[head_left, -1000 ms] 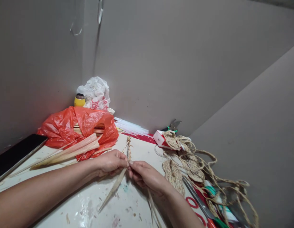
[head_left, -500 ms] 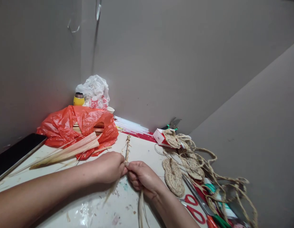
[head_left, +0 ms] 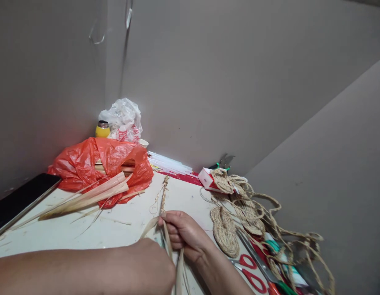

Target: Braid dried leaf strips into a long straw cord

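Observation:
A thin braid of straw (head_left: 164, 196) lies on the white table, its lower end pinched between the thumb and fingers of my right hand (head_left: 185, 233). From that pinch, pale straw strands (head_left: 167, 239) fan out toward me. My left hand (head_left: 154, 262) is below and to the left, back upward and curled. Strands run into it, while its fingertips are hidden beneath. More loose straw (head_left: 179, 272) hangs below my right hand. To the right of that hand lies a coiled, sole-shaped piece of braided cord (head_left: 225, 231).
At left are a red plastic bag (head_left: 85, 159) with straw, dry husks (head_left: 85, 198) and a dark phone-like slab (head_left: 23, 200). White sticks (head_left: 171, 163) lie at the back. Red-handled scissors (head_left: 251, 272), tangled cord (head_left: 269, 205) and a small box (head_left: 206, 178) crowd the right side.
My left hand has moved from beside the right hand down toward me, and a strand now shows between them. The right hand keeps its pinch at the braid's end.

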A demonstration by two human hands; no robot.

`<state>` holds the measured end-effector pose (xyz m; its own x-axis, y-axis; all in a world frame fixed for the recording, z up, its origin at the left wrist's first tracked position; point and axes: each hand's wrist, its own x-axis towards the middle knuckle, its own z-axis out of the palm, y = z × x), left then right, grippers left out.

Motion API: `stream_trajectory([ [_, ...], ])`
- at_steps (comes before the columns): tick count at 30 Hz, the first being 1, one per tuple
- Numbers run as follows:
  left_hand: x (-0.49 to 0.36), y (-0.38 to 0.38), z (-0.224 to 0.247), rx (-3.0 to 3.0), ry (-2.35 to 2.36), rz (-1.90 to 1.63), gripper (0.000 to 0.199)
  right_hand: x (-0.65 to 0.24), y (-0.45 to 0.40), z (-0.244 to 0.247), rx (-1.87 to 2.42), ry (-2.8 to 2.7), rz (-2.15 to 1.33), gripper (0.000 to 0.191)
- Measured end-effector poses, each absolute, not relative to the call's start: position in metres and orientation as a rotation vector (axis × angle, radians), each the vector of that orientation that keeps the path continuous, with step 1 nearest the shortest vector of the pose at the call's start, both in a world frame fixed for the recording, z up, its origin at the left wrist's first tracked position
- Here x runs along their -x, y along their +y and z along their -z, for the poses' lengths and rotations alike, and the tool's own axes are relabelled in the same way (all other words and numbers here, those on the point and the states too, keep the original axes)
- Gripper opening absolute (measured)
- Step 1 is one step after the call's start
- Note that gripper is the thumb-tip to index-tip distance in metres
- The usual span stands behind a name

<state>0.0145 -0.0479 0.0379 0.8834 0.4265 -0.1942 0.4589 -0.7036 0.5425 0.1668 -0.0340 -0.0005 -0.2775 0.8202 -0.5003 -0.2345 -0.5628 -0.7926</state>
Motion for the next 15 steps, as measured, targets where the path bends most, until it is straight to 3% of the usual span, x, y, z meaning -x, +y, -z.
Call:
stream_trajectory([
  [3,-0.006,-0.036,-0.056,-2.358,0.561,0.231,0.025,-0.172,-0.032,-0.001,1.193,-0.756,-1.954,0.022],
  [8,-0.011,0.021,-0.032,-1.874,1.008,-0.579,0.016,-0.178,-0.029,-0.001,1.123,-0.795,-1.981,0.022],
  [12,-0.023,0.032,-0.009,-1.348,0.816,-0.307,0.021,-0.182,-0.028,-0.001,1.119,-0.896,-1.979,0.027],
  [15,-0.025,0.024,-0.01,-1.366,0.859,-0.298,0.02,-0.186,-0.028,-0.002,1.17,-0.967,-1.945,0.03],
])
